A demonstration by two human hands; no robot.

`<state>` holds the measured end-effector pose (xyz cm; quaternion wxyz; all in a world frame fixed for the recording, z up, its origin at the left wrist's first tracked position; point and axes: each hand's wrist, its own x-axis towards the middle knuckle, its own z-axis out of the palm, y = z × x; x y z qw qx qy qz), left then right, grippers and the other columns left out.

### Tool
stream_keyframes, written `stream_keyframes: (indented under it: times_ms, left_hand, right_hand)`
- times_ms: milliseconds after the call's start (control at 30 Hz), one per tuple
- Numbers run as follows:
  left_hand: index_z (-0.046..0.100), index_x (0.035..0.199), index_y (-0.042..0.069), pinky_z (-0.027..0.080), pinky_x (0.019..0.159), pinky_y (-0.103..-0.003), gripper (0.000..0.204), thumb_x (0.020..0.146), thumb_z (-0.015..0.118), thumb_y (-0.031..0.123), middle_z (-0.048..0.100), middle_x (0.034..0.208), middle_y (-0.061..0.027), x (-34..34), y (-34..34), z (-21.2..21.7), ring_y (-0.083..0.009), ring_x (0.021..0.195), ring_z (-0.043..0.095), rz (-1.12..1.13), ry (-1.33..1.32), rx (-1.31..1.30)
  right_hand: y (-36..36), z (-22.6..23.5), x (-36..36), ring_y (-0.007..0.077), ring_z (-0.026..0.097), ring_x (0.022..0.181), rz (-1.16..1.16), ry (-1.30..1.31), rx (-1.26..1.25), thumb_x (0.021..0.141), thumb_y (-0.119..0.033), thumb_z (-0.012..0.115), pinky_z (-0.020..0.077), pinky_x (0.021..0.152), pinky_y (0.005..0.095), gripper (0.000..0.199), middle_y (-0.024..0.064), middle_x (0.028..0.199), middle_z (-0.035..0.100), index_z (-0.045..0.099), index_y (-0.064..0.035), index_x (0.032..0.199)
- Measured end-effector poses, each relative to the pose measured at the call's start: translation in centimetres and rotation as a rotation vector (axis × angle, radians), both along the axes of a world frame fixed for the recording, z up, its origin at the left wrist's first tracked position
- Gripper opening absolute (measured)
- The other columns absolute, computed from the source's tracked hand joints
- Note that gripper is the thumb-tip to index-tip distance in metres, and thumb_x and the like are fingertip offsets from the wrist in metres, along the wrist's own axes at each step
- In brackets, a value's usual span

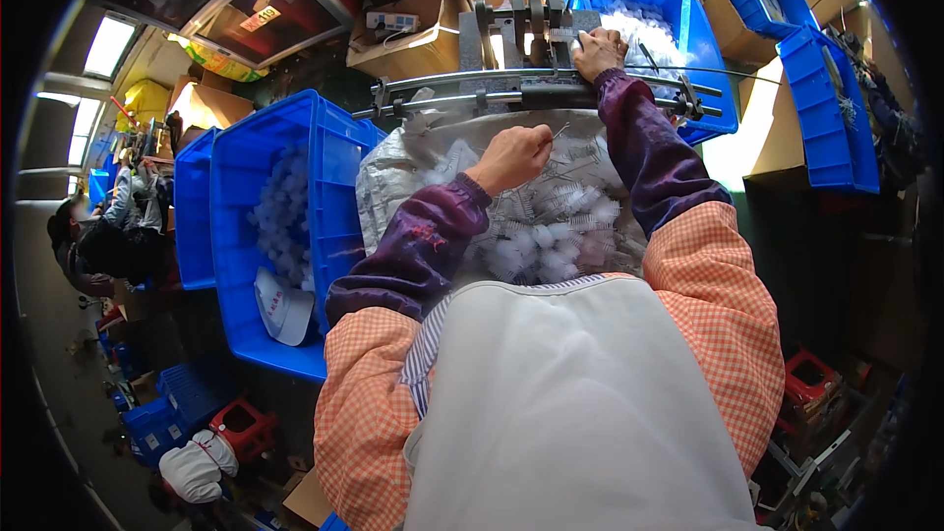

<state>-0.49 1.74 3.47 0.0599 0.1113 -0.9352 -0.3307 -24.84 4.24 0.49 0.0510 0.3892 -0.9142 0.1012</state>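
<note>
My left hand [516,155] is closed in a pinch above a pile of small whitish pieces [551,226], some clear and ridged like combs. A thin wire-like bit [561,130] sticks out by its fingertips; what the fingers grip is too small to name. My right hand [600,52] is up at a metal bench machine [531,25], its fingers bent against the machine's right side. Whatever lies under those fingers is hidden. The pile rests on a grey-white plastic sheet [379,177] between my arms, just below the machine's metal rails [472,87].
At the left stands a blue crate [320,157] with white pieces and a white cap [283,307]. Another blue bin [708,49] of white pieces stands behind my right hand. Cardboard boxes [423,39] sit at the back left. A person [108,236] is at far left.
</note>
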Motion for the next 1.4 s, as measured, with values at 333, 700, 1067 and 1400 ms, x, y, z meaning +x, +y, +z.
stream_keyframes:
  times_ms: [333,700,1067,1400]
  left_hand:
    - [0.053,0.099,0.009,0.045,0.063,-0.042,0.019,0.088,0.048,0.023,0.061,0.088,-0.0151,0.6,-0.1,-0.6,-0.0342,0.078,0.058,-0.178,0.016,-0.061]
    - [0.055,0.100,0.006,0.043,0.077,-0.039,0.018,0.086,0.047,0.015,0.059,0.092,-0.0158,0.7,-0.8,-2.2,-0.0323,0.089,0.056,-0.196,0.039,-0.018]
    - [0.051,0.108,0.006,0.045,0.069,-0.034,0.025,0.083,0.050,0.002,0.056,0.091,-0.0157,-0.1,-0.2,-1.0,-0.0278,0.080,0.056,-0.085,0.327,0.112]
    - [0.048,0.105,0.002,0.046,0.056,-0.025,0.024,0.085,0.056,0.011,0.060,0.077,-0.0106,-0.8,0.4,0.9,-0.0148,0.062,0.059,0.098,0.324,0.382]
  right_hand:
    - [-2.7,-0.1,3.2,0.0264,0.043,0.106,0.055,0.090,-0.031,0.080,-0.030,0.047,0.0263,0.091,0.0446,0.028,0.0086,0.103,0.055,0.062,-0.0115,0.096]
    - [1.2,-0.3,-2.9,0.0258,0.053,0.102,0.003,0.007,-0.018,0.078,-0.023,0.047,0.0289,0.090,0.0480,0.026,0.0095,0.106,0.056,0.060,-0.0136,0.098]
    - [4.3,2.4,-7.1,0.0248,0.060,0.092,-0.292,0.239,0.125,0.080,-0.023,0.050,0.0396,0.076,0.0424,0.029,0.0121,0.098,0.060,0.053,-0.0153,0.108]
    - [8.3,5.9,6.8,0.0262,0.060,0.080,0.870,-0.797,-0.165,0.082,-0.010,0.051,0.0452,0.072,0.0326,0.032,0.0171,0.091,0.061,0.053,-0.0033,0.113]
